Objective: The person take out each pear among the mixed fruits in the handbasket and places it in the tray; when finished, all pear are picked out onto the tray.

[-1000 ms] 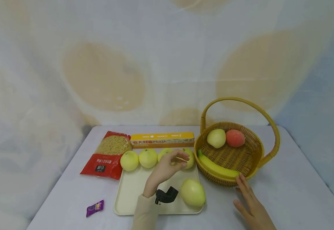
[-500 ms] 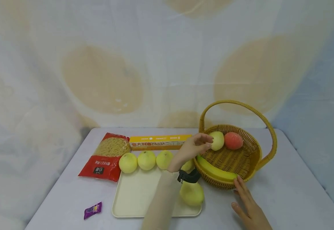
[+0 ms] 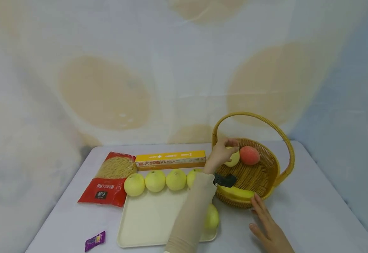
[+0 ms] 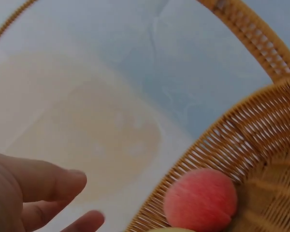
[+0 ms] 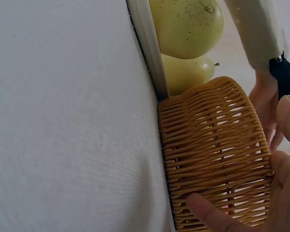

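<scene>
My left hand (image 3: pixel 223 153) hovers over the far left of the wicker basket (image 3: pixel 234 203), fingers loosely bent, overlapping a pale green fruit (image 3: pixel 233 160) in the head view. In the left wrist view, nothing lies between its thumb and fingers. A red peach (image 4: pixel 200 199) rests beside the green fruit inside the basket. Along the near inner wall lies a yellow banana (image 3: pixel 240 194), partly behind the left wrist's black camera mount. My right hand (image 3: pixel 267 225) touches the basket's near side with extended fingers; the right wrist view shows a fingertip against the outer weave.
A cream tray (image 3: pixel 146 225) left of the basket bears a row of yellow-green fruits (image 3: pixel 155 181) and a larger one (image 3: pixel 212 218). Behind are a pasta box (image 3: pixel 171 160) and a red pasta bag (image 3: pixel 103 189). A purple wrapped candy (image 3: pixel 94 241) lies front left. The basket handle (image 3: pixel 266 121) arches high.
My left hand has moved right and away from me, from above the tray to over the basket, holding nothing. My right hand stays at the basket's near side. The head view has shifted slightly.
</scene>
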{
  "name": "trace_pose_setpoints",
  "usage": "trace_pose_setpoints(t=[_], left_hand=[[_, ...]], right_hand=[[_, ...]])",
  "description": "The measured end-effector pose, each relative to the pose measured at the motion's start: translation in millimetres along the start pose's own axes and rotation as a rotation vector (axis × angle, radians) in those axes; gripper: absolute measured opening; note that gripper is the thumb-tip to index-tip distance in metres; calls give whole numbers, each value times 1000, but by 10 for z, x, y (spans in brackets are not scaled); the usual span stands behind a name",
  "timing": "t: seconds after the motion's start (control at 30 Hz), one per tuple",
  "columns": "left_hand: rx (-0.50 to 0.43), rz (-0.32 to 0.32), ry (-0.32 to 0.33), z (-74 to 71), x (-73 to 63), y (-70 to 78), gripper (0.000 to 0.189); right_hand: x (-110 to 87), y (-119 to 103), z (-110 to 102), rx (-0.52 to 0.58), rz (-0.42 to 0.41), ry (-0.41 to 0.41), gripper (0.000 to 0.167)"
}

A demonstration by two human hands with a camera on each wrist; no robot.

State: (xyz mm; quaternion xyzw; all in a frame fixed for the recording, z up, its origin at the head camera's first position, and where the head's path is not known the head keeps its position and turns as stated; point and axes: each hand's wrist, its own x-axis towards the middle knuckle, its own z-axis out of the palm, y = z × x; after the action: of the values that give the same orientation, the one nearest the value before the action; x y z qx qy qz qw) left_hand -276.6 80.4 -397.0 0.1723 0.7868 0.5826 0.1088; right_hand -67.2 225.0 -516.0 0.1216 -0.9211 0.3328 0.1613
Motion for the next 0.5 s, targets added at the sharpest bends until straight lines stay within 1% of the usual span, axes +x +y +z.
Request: trace_pose_setpoints(t=[0.07, 0.1, 0.2, 0.27, 0.33, 0.4, 0.5], left_hand=[[48, -29, 39, 43, 30, -69, 28], [76, -34, 59, 63, 46, -103, 28], [140, -24, 103, 115, 105, -181, 28], [155, -9, 126, 146, 153, -205, 27], [173, -16, 136, 184, 197, -212, 27], [181, -36, 134, 228, 222, -219, 28], [155, -93, 119, 300, 225, -240, 32]], right_hand=[[13, -17, 10, -2, 8, -10, 76], [18, -25, 14, -4, 12, -15, 75], [30, -35, 18, 2, 13, -22, 75], [41, -36, 13, 4, 9, -22, 75], [45, -30, 5, 2, 1, -17, 75], [44, -31, -11, -28, 24, -27, 74], [30, -37, -24, -68, 54, -45, 73]])
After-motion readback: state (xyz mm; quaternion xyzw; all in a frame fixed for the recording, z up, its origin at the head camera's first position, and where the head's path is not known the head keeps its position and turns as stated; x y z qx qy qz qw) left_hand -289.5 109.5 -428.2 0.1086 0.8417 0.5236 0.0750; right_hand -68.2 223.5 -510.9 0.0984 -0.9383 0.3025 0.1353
